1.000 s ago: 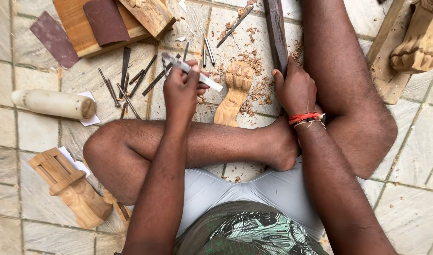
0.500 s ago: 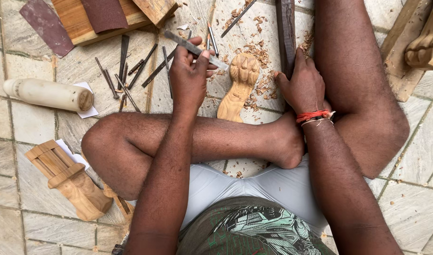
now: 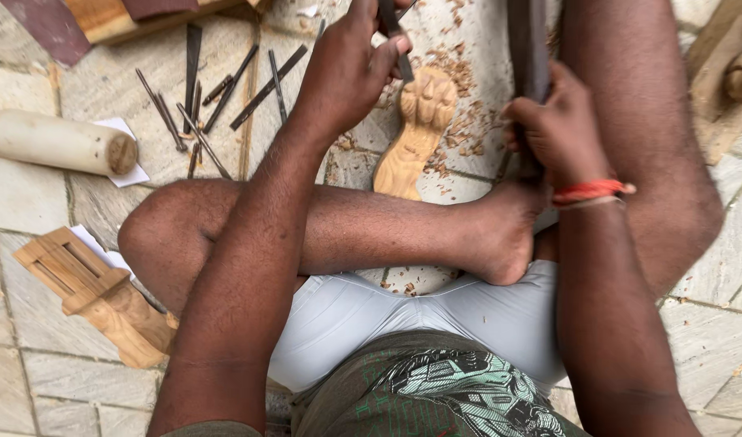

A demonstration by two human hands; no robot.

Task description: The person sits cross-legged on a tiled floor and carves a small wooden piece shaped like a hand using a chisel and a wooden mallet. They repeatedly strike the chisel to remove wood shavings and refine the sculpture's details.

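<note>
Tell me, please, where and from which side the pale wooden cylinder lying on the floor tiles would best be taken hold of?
Probably around the middle of the pale wooden cylinder, coming from above. It lies flat on the tiled floor, long sides exposed, so fingers can close across its round body; its right end sits on a white paper.

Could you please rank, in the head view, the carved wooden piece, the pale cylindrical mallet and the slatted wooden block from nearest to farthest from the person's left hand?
From the left hand:
1. Carved wooden piece, just to its right and below, on the stone floor.
2. Pale cylindrical mallet, far to the left.
3. Slatted wooden block, lower left, beside the knee.
</note>
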